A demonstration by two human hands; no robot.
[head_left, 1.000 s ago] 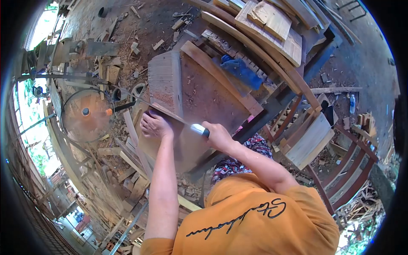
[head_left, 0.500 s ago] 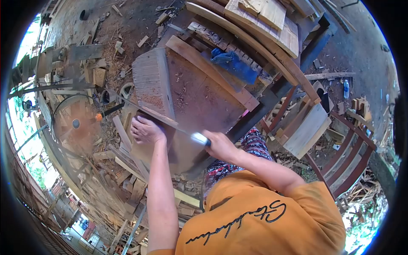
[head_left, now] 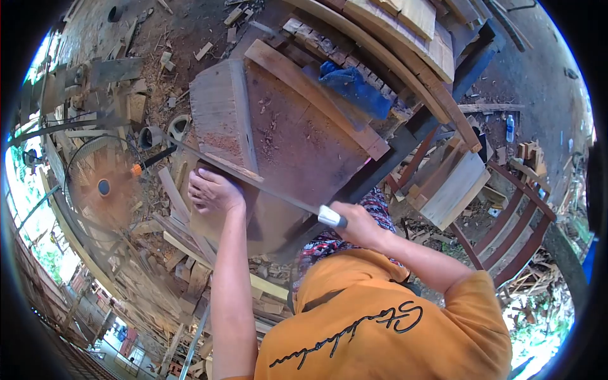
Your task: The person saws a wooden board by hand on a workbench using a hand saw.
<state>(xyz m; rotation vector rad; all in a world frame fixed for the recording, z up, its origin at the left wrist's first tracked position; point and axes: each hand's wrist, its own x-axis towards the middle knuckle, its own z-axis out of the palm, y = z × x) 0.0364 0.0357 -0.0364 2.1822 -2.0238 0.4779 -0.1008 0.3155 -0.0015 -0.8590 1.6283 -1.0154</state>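
Observation:
My right hand (head_left: 359,225) is wrapped round the handle of a long thin tool (head_left: 291,200), white and dark at the grip, whose blade runs up and left along a narrow wooden piece (head_left: 231,167). My left hand (head_left: 214,191) rests with bent fingers against the near side of that wooden piece, pressing or gripping it at its left part. Below them is a dusty brown work surface (head_left: 297,139). A grey weathered board (head_left: 218,107) lies on it just beyond the wooden piece, with sawdust on its lower part.
A fan (head_left: 103,187) with orange blades stands at the left. A long plank (head_left: 316,98) and a blue cloth (head_left: 356,90) lie beyond the work surface. Stacked boards (head_left: 405,38) fill the upper right. A slatted wooden frame (head_left: 506,221) stands at the right; scraps litter the floor.
My right hand has moved right and slightly down, drawing the tool back along the wooden piece. My left hand stays at the piece. The whole view has shifted slightly.

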